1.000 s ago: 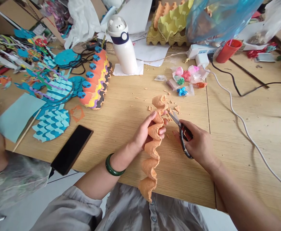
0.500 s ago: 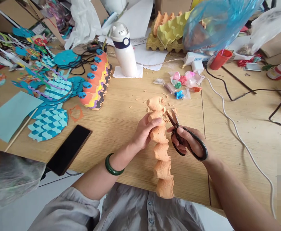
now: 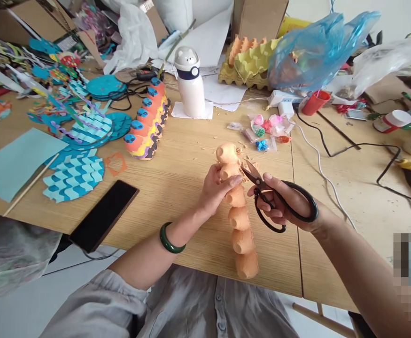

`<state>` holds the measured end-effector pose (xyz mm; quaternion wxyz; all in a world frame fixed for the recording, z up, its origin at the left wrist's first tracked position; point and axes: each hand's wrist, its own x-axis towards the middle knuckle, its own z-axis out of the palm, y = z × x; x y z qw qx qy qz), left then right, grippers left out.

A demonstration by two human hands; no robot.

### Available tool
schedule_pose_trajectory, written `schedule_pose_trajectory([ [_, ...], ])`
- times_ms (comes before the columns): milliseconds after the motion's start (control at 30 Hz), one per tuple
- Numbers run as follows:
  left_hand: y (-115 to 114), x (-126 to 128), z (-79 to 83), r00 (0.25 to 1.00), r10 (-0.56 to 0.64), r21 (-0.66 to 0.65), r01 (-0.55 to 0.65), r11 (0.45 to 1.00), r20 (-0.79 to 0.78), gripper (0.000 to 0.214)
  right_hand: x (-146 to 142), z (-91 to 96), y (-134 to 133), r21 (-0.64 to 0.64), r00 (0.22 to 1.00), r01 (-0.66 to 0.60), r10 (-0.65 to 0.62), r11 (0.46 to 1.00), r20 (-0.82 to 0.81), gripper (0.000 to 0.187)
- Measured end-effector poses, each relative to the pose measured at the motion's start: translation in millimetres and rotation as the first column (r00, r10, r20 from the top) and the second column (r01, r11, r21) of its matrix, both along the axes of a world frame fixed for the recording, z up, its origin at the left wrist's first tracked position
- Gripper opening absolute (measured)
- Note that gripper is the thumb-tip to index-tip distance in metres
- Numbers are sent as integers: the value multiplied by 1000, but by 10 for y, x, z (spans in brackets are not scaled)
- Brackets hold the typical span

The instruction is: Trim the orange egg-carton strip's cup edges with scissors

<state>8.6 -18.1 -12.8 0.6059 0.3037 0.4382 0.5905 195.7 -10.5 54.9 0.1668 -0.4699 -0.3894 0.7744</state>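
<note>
My left hand (image 3: 216,188) grips a long orange strip of egg-carton cups (image 3: 238,220) near its far end, over the wooden table (image 3: 177,183). The strip runs toward me, bumps up, and its near end reaches the table's front edge. A green bangle (image 3: 170,239) sits on my left wrist. My right hand (image 3: 286,202) holds black scissors (image 3: 279,202) by the loops, with the blades slightly apart and their tips touching the strip's right side beside my left thumb. Small orange scraps (image 3: 251,164) lie just beyond the blades.
A black phone (image 3: 104,215) lies near the front left. Blue paper scale pieces (image 3: 74,176), an orange and yellow paper craft (image 3: 149,123) and a white bottle (image 3: 190,82) stand behind. Small bags of coloured bits (image 3: 267,126), cables (image 3: 353,148), egg cartons (image 3: 252,58) and a blue bag (image 3: 311,47) are further back. Another person's sleeve (image 3: 11,253) is at left.
The orange strip has turned over from hollow side to bumps up. My right hand has re-gripped the scissors and the blades have come against the strip. The view has tilted up a little.
</note>
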Motion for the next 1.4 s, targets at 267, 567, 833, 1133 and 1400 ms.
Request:
schedule_pose_trajectory([
  [267, -50, 10, 42, 997, 43, 56, -40, 998, -57, 56, -166, 264, -92, 162, 976, -109, 75, 981, 203, 60],
  [567, -77, 23, 109, 995, 83, 81, -78, 994, -58, 54, -300, 411, -31, 145, 943, -108, 56, 983, 327, 55],
  [833, -51, -28, 51, 988, 37, 77, -26, 997, -148, 52, -320, 399, 47, 129, 903, -125, 59, 984, 426, 50],
  [1133, -49, -15, 48, 992, 4, 94, 8, 996, -129, 49, -278, 305, -24, 311, 835, -228, 21, 923, 550, 62],
  [1400, -10, -25, 2, 990, -22, 117, 39, 992, -142, 47, -195, 244, -45, 409, 812, -333, 38, 850, 582, 65],
])
